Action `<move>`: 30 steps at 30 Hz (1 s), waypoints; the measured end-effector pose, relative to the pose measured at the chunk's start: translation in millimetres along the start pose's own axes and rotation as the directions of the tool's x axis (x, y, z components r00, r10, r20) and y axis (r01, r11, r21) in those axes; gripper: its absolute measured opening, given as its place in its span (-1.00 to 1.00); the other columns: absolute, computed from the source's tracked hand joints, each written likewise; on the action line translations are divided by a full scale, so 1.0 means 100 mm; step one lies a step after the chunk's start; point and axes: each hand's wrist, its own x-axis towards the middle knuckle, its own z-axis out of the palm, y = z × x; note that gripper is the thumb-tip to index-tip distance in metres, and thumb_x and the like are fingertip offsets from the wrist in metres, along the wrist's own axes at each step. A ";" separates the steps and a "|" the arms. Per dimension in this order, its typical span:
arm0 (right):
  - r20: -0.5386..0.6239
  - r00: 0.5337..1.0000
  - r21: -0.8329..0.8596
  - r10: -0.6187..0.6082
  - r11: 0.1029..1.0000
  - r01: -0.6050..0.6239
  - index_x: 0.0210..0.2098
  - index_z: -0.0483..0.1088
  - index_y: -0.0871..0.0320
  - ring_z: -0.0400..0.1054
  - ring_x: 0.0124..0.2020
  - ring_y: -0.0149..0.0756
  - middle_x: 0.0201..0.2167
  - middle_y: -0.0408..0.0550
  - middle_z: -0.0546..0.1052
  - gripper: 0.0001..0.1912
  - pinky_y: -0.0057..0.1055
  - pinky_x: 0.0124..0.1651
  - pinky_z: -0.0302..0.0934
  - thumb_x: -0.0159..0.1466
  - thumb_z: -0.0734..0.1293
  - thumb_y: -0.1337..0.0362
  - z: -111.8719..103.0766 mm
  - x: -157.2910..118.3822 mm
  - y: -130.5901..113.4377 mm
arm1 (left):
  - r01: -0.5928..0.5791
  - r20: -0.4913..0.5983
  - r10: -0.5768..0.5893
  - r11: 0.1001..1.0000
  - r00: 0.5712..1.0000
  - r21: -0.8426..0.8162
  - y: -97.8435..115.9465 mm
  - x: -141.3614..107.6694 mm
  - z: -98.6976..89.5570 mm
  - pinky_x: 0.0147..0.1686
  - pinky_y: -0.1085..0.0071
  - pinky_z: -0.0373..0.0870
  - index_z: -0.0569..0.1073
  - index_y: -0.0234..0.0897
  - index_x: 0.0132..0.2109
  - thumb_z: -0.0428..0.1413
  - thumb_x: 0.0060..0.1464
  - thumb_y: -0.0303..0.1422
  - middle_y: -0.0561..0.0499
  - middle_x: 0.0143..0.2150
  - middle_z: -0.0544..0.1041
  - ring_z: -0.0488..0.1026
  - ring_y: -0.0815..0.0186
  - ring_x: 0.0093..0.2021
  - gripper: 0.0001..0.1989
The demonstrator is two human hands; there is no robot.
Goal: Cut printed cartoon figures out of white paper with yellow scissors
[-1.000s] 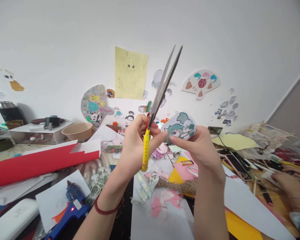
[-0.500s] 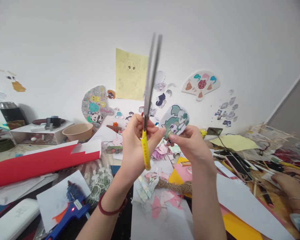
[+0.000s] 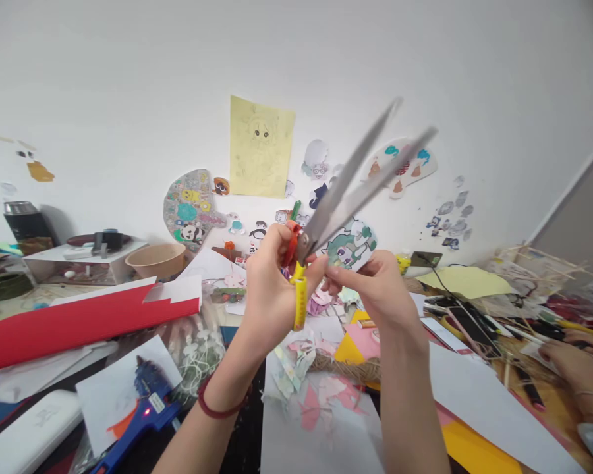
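My left hand (image 3: 274, 289) is closed on a pair of scissors (image 3: 304, 247) with yellow and orange-red handles. Their long blades stand apart and point up and to the right. Between the fingers of my right hand (image 3: 375, 283) is a paper cutout (image 3: 350, 245) of a green and white cartoon creature. The blades pass in front of the cutout's upper left part and hide some of it. My left fingertips come close to the cutout's lower left edge; whether they touch it I cannot tell.
Paper scraps (image 3: 321, 401) lie on a white sheet below my hands. At left are a blue glue gun (image 3: 151, 411), a white case (image 3: 32, 431) and red card (image 3: 89, 322). A phone (image 3: 472, 332) lies right, near another person's hand (image 3: 573, 368). Behind stands a tan bowl (image 3: 155, 260).
The scissors have swung from nearly upright to a rightward tilt, and their blades have spread wider. The cutout stays in my right hand, now partly behind the blades.
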 end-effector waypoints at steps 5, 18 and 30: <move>-0.023 0.997 0.022 -0.076 0.997 0.077 -0.38 0.62 0.14 0.50 -0.40 -0.34 -0.45 -0.11 0.64 -0.88 -0.43 -0.33 0.42 0.12 0.53 0.22 0.01 0.02 0.01 | 0.237 0.119 -0.217 0.951 0.969 -0.199 0.09 0.05 -0.02 -0.41 0.46 0.37 0.31 -0.22 -0.28 0.37 -0.05 -0.30 0.18 -0.46 0.39 0.42 0.43 -0.45 -0.64; -0.531 0.822 0.255 -0.207 0.886 0.387 -0.47 0.57 0.08 0.50 -0.43 -0.33 -0.48 -0.17 0.60 -0.84 -0.36 -0.32 0.44 -0.01 0.59 0.24 0.13 0.05 -0.03 | 0.003 0.306 -0.058 0.984 0.950 0.176 -0.17 0.00 0.07 -0.32 0.34 0.23 0.17 -0.20 -0.04 0.14 0.14 -0.10 0.05 -0.22 0.26 0.26 0.30 -0.28 -0.59; -0.431 0.887 0.362 -0.166 0.869 0.338 -0.27 0.56 0.01 0.53 -0.11 -0.18 -0.20 -0.09 0.66 -0.69 -0.17 0.10 0.39 0.03 0.56 0.08 0.18 -0.02 -0.05 | 0.069 0.324 -0.132 0.978 0.937 0.197 -0.11 -0.13 0.26 -0.33 0.33 0.18 0.21 -0.19 -0.05 0.05 0.22 -0.20 0.09 -0.31 0.28 0.21 0.30 -0.36 -0.75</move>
